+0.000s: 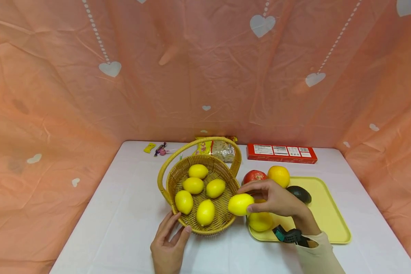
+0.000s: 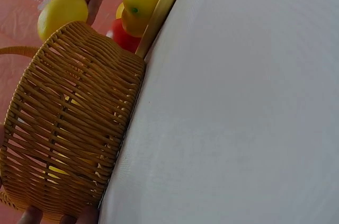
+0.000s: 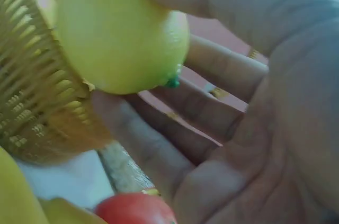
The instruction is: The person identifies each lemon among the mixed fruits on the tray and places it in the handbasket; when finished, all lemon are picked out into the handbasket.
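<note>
Right hand (image 1: pixel 277 199) is pinching a lemon (image 1: pixel 240 204) between thumb and fingertips, holding it right over the basket (image 1: pixel 222 224) rim at about 4 o'clock of the basket — not yet inside. In the right wrist view the fingers (image 3: pixel 212 70) are curling round the same lemon (image 3: pixel 119 28), wicker wall just beside it.

Left hand (image 1: pixel 169 243) is resting on the table (image 1: pixel 123 213) with fingers fairly straight, fingertips touching the basket's near wall at about 7 o'clock, steadying it and gripping nothing. In the left wrist view only fingertips are showing under the wicker.

Progress, as a judgement: five lemons are already lying in the basket, one is in the hand, and one more yellow fruit (image 1: pixel 260 221) is sitting on the yellow tray (image 1: pixel 332 220) at the tray's 8 o'clock corner, so the work looks mostly done. An orange (image 1: pixel 279 176), a red fruit (image 1: pixel 254 176) and an avocado (image 1: pixel 299 194) are also on or at the tray's far-left part.

Edges and room — the basket handle (image 1: pixel 205 144) is arching over the far side, leaning away, so the near-right rim is staying open from above. Free floor inside the basket is at roughly 3 to 5 o'clock. Tray is just beside the basket at its 3 o'clock, a narrow gap between. Red box (image 1: pixel 281 153), snack bag (image 1: pixel 222 149) and small candies (image 1: pixel 155 148) are lying well apart at 12 o'clock.
</note>
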`<state>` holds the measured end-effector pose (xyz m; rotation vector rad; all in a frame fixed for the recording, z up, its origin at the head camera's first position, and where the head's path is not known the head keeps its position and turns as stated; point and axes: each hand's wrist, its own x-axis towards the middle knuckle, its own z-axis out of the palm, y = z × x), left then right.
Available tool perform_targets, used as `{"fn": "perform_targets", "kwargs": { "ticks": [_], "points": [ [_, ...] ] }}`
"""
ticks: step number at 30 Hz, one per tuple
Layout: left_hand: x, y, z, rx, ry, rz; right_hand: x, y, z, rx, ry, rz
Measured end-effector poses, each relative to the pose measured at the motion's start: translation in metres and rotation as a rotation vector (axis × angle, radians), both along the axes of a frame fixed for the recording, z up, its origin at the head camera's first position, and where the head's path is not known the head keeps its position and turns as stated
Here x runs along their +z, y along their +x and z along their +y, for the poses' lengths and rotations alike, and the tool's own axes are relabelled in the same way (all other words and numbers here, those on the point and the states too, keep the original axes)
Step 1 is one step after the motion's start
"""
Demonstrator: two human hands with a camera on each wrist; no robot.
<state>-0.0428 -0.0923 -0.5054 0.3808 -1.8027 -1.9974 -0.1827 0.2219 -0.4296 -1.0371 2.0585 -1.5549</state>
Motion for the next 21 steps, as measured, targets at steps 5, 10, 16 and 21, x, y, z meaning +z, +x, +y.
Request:
{"fn": "perform_targets", "kwargs": {
  "ticks": [5,10,16,21],
  "points": [
    [-0.002,-0.001,-0.001,0.002,0.004,-0.011,-0.001,0.005,-0.014,-0.038,0.064,0.047],
    [-0.003,-0.001,-0.003,0.002,0.009,-0.011,0.000,0.011,-0.035,-0.059,0.156,0.210],
    [-0.001,0.000,0.000,0.003,0.009,0.023,-0.003,0.023,-0.063,-0.032,0.234,0.297],
    [-0.001,0.000,0.000,0.003,0.005,0.011,-0.004,0.028,-0.076,-0.007,0.225,0.274]
  ]
}}
